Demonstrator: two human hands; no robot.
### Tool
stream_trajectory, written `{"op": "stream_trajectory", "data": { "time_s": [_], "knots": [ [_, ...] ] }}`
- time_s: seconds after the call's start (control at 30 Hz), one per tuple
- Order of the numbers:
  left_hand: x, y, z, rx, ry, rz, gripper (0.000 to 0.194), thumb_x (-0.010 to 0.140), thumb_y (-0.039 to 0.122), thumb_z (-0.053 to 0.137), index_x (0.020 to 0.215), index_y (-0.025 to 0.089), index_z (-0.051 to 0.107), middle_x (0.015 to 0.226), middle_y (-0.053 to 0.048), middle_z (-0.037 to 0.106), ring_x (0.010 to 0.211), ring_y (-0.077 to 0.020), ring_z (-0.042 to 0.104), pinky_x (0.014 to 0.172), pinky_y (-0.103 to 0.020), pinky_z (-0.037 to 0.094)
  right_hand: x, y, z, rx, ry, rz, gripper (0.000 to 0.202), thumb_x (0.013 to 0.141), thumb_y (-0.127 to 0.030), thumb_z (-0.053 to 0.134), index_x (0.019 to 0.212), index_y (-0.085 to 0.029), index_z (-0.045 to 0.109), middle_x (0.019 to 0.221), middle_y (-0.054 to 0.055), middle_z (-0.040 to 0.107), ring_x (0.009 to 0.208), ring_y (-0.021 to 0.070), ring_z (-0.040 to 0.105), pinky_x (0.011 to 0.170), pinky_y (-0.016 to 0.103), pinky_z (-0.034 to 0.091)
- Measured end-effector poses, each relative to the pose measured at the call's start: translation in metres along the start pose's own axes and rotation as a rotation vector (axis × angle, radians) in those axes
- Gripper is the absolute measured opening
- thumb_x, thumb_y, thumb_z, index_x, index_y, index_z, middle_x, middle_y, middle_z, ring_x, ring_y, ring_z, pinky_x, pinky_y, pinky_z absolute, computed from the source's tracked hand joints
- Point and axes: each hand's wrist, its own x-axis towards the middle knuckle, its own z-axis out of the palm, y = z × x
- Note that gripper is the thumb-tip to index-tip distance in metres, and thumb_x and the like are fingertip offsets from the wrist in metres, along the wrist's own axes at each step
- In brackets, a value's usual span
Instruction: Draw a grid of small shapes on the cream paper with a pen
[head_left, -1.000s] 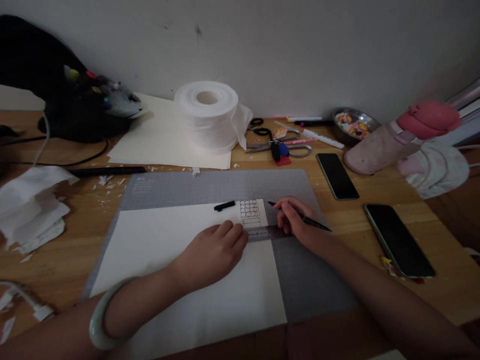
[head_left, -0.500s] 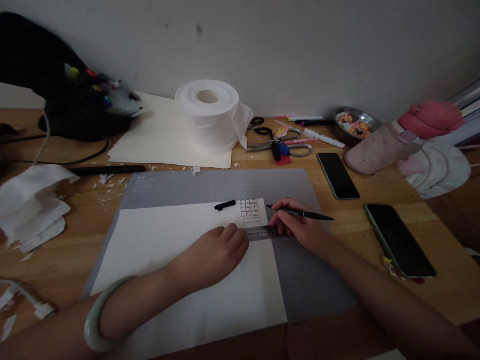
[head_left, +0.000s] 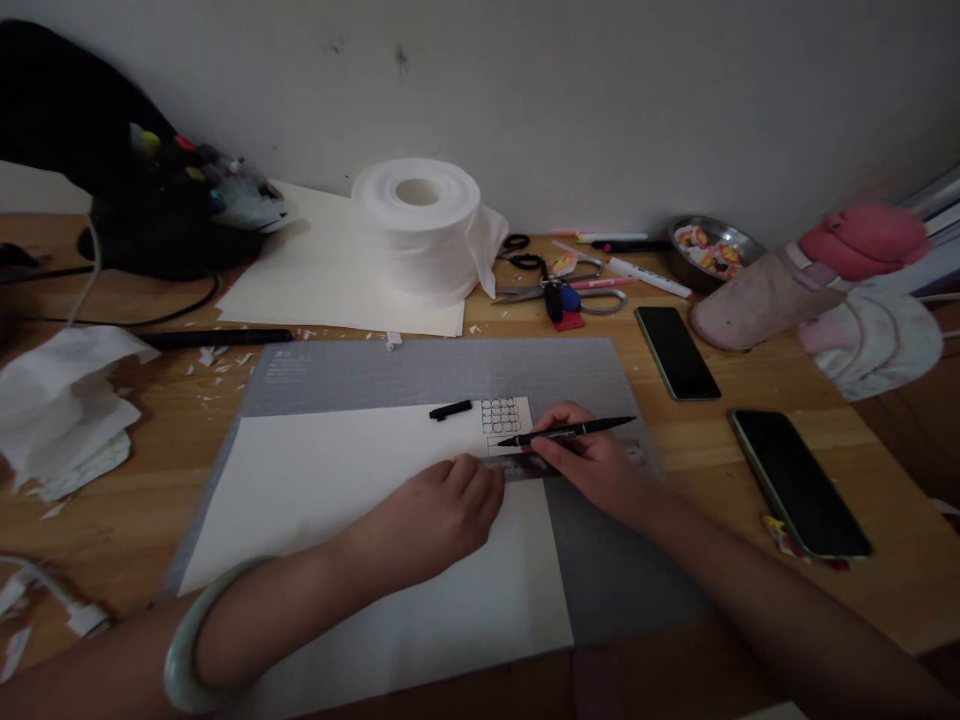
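Note:
My right hand is closed round a black pen, its tip over the small drawing at the paper's upper right. The drawing is a grid of rounded cells with a ruled box under it. A clear ruler lies just below that box, partly beneath my right hand. With fingers curled together, my left hand holds the ruler's left end against the white paper. The black pen cap rests near the paper's top edge, left of the grid.
Under the paper is a grey cutting mat. Behind it stand a tissue roll and scissors. Two phones, a pink-lidded bottle and a metal bowl are at right. Crumpled tissue and paper scraps lie left.
My right hand has moved left with the pen, bringing its tip from right of the grid to the ruled box. My left hand has shifted slightly right along the ruler.

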Motion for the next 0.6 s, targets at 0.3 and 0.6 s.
{"op": "stream_trajectory", "data": {
  "time_s": [0.3,0.6],
  "knots": [
    [0.002,-0.0001,-0.0013,0.038,0.026,0.014,0.027,0.087,0.016,0.048,0.11,0.004,0.054,0.087,-0.011,0.061,0.076,-0.0222,0.056,0.057,-0.032,0.043,0.0008,-0.0025,-0.001,-0.087,-0.106,-0.007,0.012,0.083,-0.03,0.05,0.087,-0.022,0.057,0.071,-0.001,0.056,0.06,0.0124,0.05,0.053,0.025,0.041],
    [0.0023,-0.0005,-0.0027,0.03,0.009,0.011,0.015,0.088,0.016,0.047,0.098,0.009,0.056,0.089,-0.01,0.06,0.075,-0.021,0.054,0.056,-0.032,0.041,0.0004,0.0001,-0.0019,-0.114,-0.142,-0.03,0.014,0.085,-0.031,0.05,0.089,-0.021,0.058,0.073,0.0,0.058,0.066,0.0136,0.053,0.058,0.025,0.043]
  ]
}}
